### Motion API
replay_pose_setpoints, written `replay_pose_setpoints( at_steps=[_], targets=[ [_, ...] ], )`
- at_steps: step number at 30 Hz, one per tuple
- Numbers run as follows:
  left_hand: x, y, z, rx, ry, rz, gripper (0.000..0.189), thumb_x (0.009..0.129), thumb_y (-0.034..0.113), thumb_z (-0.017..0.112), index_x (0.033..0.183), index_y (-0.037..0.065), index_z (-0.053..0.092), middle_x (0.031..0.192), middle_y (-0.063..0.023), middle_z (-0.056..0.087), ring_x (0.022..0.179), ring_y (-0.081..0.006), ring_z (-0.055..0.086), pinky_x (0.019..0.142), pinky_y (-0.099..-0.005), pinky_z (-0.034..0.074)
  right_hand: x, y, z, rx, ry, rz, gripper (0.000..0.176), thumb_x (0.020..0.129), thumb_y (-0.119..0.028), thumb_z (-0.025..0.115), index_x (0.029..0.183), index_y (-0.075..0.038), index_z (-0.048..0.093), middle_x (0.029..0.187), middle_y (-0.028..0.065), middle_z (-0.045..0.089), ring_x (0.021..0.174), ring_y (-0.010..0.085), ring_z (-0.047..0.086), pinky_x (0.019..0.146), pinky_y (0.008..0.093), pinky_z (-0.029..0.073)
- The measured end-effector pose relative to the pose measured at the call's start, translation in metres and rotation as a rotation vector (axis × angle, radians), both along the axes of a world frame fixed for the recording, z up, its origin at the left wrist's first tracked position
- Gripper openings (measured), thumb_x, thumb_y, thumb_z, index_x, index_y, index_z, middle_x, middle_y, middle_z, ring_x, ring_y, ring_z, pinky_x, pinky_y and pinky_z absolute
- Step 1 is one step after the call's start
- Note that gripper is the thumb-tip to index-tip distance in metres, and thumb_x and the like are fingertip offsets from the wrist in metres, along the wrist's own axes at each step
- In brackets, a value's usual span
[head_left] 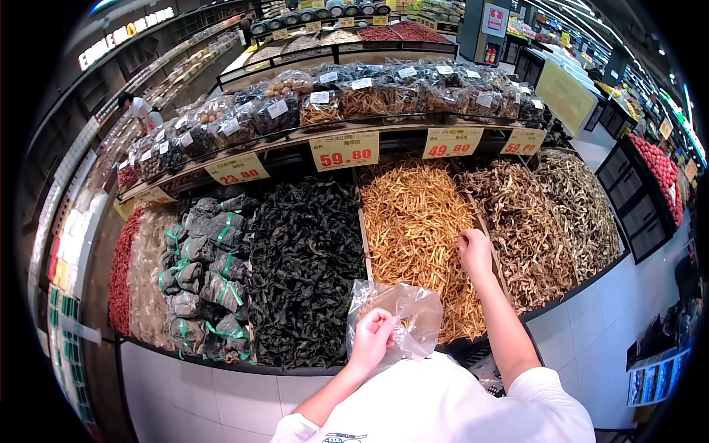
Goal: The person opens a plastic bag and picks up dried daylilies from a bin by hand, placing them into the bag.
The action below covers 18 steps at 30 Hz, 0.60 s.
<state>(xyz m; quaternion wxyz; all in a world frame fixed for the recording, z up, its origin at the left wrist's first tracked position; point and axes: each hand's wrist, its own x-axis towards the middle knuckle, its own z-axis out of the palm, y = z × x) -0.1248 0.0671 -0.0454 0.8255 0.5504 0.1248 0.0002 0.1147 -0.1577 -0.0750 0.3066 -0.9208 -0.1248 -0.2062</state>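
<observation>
My left hand (pixel 371 338) is closed on a clear plastic bag (pixel 419 316), its fingers gripping the film in front of my chest. A few golden strips appear to be inside the bag. My right hand (pixel 475 253) is at the right side of a heap of thin golden dried strips (pixel 410 221). Its fingers are curled together, and anything between them is too small to make out. Right of that hand lies a bin of brown dried strips (pixel 517 214); left of the golden heap is a dark, crinkled dried food (pixel 306 273).
Green-tied grey bundles (pixel 221 258) and red dried goods (pixel 122 284) fill bins on the left. Above the bins, a shelf carries bagged goods (pixel 362 100) and price signs (pixel 344 150). Another person (pixel 140 111) stands at the far left. A black rim edges the bins.
</observation>
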Motion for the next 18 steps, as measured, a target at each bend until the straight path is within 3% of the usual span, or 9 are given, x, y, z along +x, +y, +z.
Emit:
replay_pose_setpoints(
  at_steps=[3,6,7,11,18],
  targets=[
    [0.000,0.000,0.001,0.018,0.005,-0.007,0.012,0.099,0.014,0.061,0.090,0.008,0.056,0.066,0.0050,0.056,0.055,-0.0012,0.050,0.050,-0.0162,0.039,-0.012,-0.006,0.006,0.094,-0.015,-0.013,0.011,0.083,-0.004,0.070,0.094,0.001,0.069,0.090,0.0177,0.068,0.079,0.0345,0.066,0.073,0.0381,0.054],
    [0.001,-0.001,0.001,-0.012,0.029,-0.001,0.012,0.099,0.015,0.061,0.090,0.008,0.056,0.066,0.0046,0.056,0.054,-0.0016,0.050,0.050,-0.0167,0.039,-0.032,-0.008,0.020,0.349,0.174,-0.008,0.014,0.087,-0.003,0.070,0.100,0.004,0.069,0.087,0.0122,0.071,0.070,0.0144,0.068,0.064,0.0268,0.053],
    [0.002,-0.001,0.000,-0.013,0.034,-0.008,0.012,0.099,0.015,0.061,0.090,0.008,0.056,0.066,0.0046,0.056,0.054,-0.0016,0.050,0.050,-0.0167,0.039,-0.038,-0.008,0.019,0.349,0.178,-0.016,0.014,0.087,-0.003,0.070,0.100,0.004,0.069,0.087,0.0122,0.071,0.070,0.0144,0.068,0.064,0.0268,0.053],
    [0.002,-0.004,-0.003,-0.068,0.042,0.030,0.012,0.099,0.014,0.060,0.090,0.008,0.056,0.066,0.0045,0.055,0.054,-0.0022,0.050,0.050,-0.0176,0.040,-0.074,-0.006,0.025,0.816,0.303,0.044,0.015,0.093,0.000,0.064,0.106,0.008,0.066,0.089,0.0082,0.070,0.077,0.0125,0.069,0.070,0.0236,0.056],
    [0.002,-0.003,0.000,-0.137,0.057,0.088,0.012,0.099,0.016,0.058,0.090,0.009,0.056,0.069,0.0049,0.054,0.058,-0.0022,0.050,0.051,-0.0182,0.040,-0.161,0.005,0.023,1.081,0.705,0.317,0.016,0.092,0.002,0.064,0.107,0.008,0.063,0.093,0.0129,0.070,0.080,0.0173,0.071,0.074,0.0278,0.059]
  ],
)
